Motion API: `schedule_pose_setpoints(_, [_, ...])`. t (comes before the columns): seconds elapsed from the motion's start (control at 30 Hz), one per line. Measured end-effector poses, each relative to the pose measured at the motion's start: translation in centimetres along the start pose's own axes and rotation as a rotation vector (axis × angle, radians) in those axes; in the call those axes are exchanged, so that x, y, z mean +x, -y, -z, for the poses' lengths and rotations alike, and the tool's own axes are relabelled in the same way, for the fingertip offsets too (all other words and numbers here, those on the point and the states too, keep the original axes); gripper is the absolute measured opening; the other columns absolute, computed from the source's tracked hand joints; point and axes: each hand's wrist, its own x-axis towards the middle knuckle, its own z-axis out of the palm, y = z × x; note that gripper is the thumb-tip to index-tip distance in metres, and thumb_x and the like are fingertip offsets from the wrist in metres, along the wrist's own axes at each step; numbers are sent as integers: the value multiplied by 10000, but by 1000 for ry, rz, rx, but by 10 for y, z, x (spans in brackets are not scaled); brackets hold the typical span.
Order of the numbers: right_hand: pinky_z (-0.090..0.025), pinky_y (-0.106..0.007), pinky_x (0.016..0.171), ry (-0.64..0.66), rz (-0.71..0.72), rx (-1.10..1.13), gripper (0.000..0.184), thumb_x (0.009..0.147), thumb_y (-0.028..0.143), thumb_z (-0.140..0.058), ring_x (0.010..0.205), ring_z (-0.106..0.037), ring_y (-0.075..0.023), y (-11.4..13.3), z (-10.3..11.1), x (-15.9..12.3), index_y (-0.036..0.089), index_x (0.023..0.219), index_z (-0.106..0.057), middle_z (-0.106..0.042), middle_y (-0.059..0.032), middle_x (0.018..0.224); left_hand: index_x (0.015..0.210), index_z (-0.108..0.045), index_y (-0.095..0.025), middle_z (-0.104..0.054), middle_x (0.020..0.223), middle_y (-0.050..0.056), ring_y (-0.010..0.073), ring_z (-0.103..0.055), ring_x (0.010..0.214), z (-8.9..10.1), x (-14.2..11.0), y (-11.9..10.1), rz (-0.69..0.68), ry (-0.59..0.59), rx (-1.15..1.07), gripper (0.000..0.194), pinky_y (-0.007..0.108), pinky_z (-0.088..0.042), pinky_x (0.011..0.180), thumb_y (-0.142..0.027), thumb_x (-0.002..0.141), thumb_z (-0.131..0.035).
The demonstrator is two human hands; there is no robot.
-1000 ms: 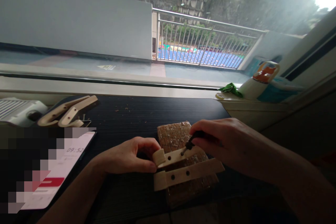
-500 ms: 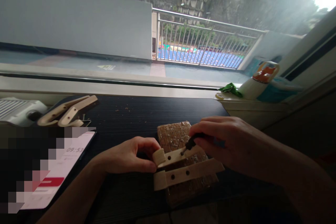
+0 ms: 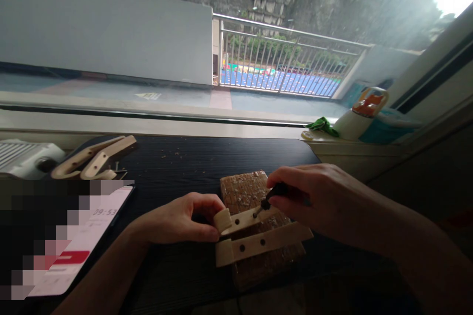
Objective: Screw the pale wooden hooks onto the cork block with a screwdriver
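Observation:
My left hand (image 3: 192, 219) pinches the curved end of a wooden hook (image 3: 242, 220) that lies across a brown, tape-wrapped block (image 3: 244, 189). My right hand (image 3: 310, 197) is closed around the dark handle of a screwdriver (image 3: 265, 203). The tool's tip meets the second hole of the held hook; whether a screw sits there I cannot make out. Nearer to me, a second wooden hook (image 3: 273, 242) with two dark holes rests on the same block, touched by neither hand. My right fingers hide most of the screwdriver's handle.
Two more wooden hooks (image 3: 101, 157) lie at the back left, beside some screws (image 3: 117, 166). A phone (image 3: 79, 241) is at the left, in front of a white appliance (image 3: 31, 155). On the window sill stand a white bottle (image 3: 356, 120) and a green cloth (image 3: 323, 126).
Both hands keep their grips, and the screwdriver stays at the same hole, its handle turned slightly in my right fingers. The whole view has shifted a little.

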Motion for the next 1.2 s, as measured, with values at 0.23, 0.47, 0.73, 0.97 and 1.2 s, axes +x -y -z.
schedule_pose_setpoints(0.23, [-293,-251,547,52,60,89,224,922,276,-438,600,-482,-106,-1,4,1,237,995,-646,-606,15,708,958,-620,-188,-638,923,3,190,-570,913,0,-1,-2,2,-4,6,258,271,-437,832,-330,751,-680])
schedule_pose_setpoints(0.47, [-259,-234,499,18,-1,110,168,904,320,-475,513,-423,-81,0,-3,2,238,895,-621,-570,51,640,954,-621,-178,-639,923,7,191,-572,908,1,0,1,-6,-5,9,272,278,-435,840,-340,746,-685])
schedule_pose_setpoints(0.73, [-273,-248,523,13,49,18,174,886,284,-492,567,-462,-106,4,1,-1,238,902,-659,-576,20,661,963,-617,-183,-640,927,8,192,-571,910,0,-1,2,-11,-2,7,273,276,-437,831,-344,752,-682])
schedule_pose_setpoints(0.97, [-304,-244,563,-3,100,80,224,917,267,-450,616,-479,-112,-2,0,3,206,894,-664,-591,-3,714,961,-623,-189,-640,934,2,189,-574,912,1,0,2,-13,-5,15,279,275,-432,847,-356,747,-688])
schedule_pose_setpoints(1.2, [-268,-248,523,-36,-27,28,224,917,310,-445,542,-441,-96,-6,-6,2,211,837,-630,-571,29,648,965,-624,-191,-643,927,2,191,-575,912,1,-1,1,-6,-3,20,279,273,-435,842,-356,748,-685])
